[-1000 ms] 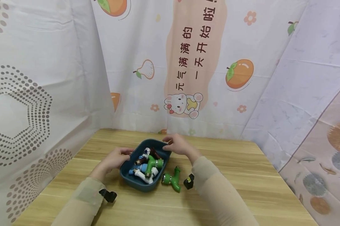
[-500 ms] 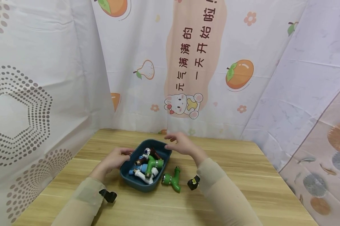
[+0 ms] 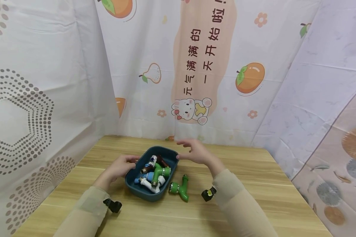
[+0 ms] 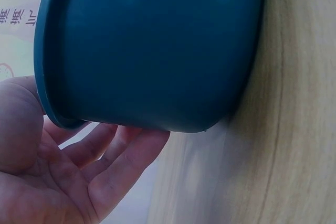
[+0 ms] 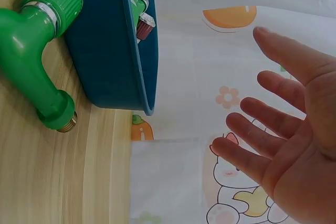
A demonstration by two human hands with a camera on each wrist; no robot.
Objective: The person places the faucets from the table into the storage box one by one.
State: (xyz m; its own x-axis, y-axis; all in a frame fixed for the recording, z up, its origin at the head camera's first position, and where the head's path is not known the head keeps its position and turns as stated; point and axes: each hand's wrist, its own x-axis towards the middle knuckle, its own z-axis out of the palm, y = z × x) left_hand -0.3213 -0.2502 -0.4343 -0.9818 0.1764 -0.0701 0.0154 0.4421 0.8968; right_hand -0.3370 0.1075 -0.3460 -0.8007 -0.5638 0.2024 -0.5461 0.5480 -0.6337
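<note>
A dark blue plastic basin [image 3: 146, 196] stands on the wooden table, holding several small taps in green [image 3: 158, 171], white [image 3: 148, 185], blue [image 3: 149, 176] and brown [image 3: 147, 170]. At its left side my left hand [image 3: 118, 168] holds the wall, thumb at the rim [image 4: 44, 77] and fingers [image 4: 126, 156] along the outside. My right hand [image 3: 197, 153] hovers by the far right corner with its fingers [image 5: 268, 119] spread and nothing in them. Another green tap [image 3: 183, 188] lies on the table just right of the basin.
The wooden table [image 3: 255, 191] reaches back to a white printed curtain [image 3: 148, 115]. More cloth hangs at the left [image 3: 65, 108] and right [image 3: 308, 98]. A small black camera sits at each wrist, the left camera [image 3: 113, 205] and the right camera [image 3: 209, 194].
My right hand has drawn away to the right from the basin's far right corner, fingers opening a little. The left hand, basin and taps look unchanged.
</note>
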